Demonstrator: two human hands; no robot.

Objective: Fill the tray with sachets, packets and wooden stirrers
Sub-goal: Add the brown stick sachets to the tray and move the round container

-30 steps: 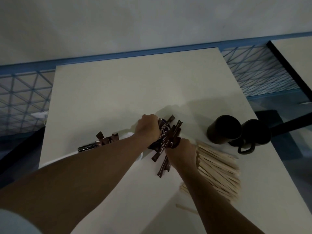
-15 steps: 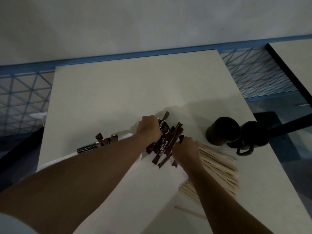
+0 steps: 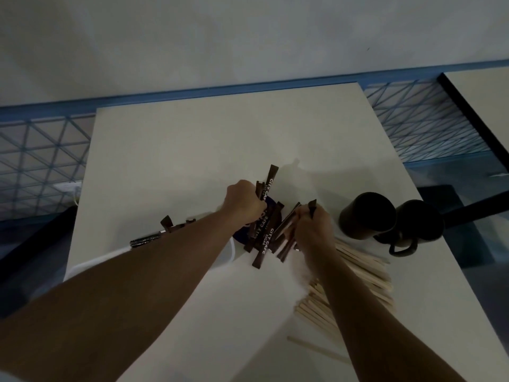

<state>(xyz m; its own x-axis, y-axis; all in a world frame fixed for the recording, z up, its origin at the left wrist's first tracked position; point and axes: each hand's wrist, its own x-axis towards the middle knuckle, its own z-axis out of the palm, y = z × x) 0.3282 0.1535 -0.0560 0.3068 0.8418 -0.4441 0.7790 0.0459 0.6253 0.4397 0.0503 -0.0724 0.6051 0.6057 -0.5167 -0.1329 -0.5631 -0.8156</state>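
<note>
Left hand (image 3: 243,201) and right hand (image 3: 312,227) each clutch brown sachets (image 3: 268,234), their long axes slanting away and rightward.

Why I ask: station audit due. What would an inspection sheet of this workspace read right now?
Surface: white table, dimly lit.
Job's things: brown stick sachets bunched between both hands; a few more sachets to the left, by what looks like the white tray rim; wooden stirrers piled at right, one stray stirrer nearer the person.
Clutter: two dark mugs beyond the stirrers, at right.
Hands: left hand and right hand each grip sachets.
Cables: pale cord-like shape off the table's left edge, unclear.
Surroundings: pale wall, blue grid panels, second table at right.
</note>
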